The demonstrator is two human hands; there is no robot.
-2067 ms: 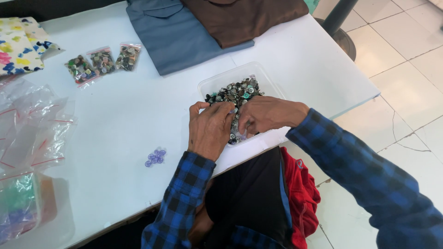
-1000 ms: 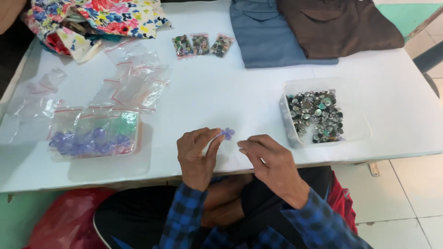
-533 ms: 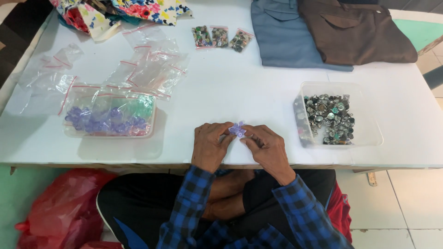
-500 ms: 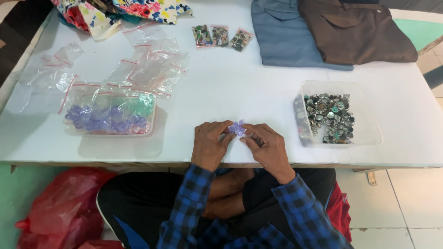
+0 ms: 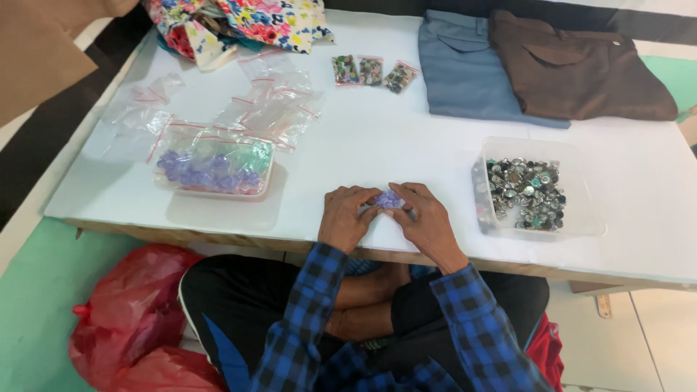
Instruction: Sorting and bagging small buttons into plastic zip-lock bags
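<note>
Head view, looking down on the white desk [image 5: 406, 152]. You held a small clear bag of purple buttons [image 5: 389, 199] between both hands at the near edge of the desk, midway between the two trays. Your left hand [image 5: 347, 216] pinched the bag's left end with thumb and fingertips; your right hand [image 5: 427, 218] closed on its right end in the same way. Both grips were clenched on the bag, and no finger was free.

Step in hand, as judged: sealing or handling a filled bag, with both hands working at its mouth. The next move would call for a steady pinch run along the top edge, keeping the bag level so that the buttons stayed inside.

Orientation: the bag's long axis ran left to right, parallel to the near desk edge. Which way its opening pointed could not be told, since your fingers covered most of it.

Relative to the bag: the clear tray of purple buttons [image 5: 214, 173] stood to the left and a little farther from you; the clear tray of metal buttons [image 5: 524, 190] stood just to the right. Empty zip bags [image 5: 272, 109] lay beyond the purple tray. Three small filled bags [image 5: 372, 72] lay far across the desk, beside the folded blue trousers [image 5: 468, 72] and the brown garment [image 5: 581, 69].
</note>
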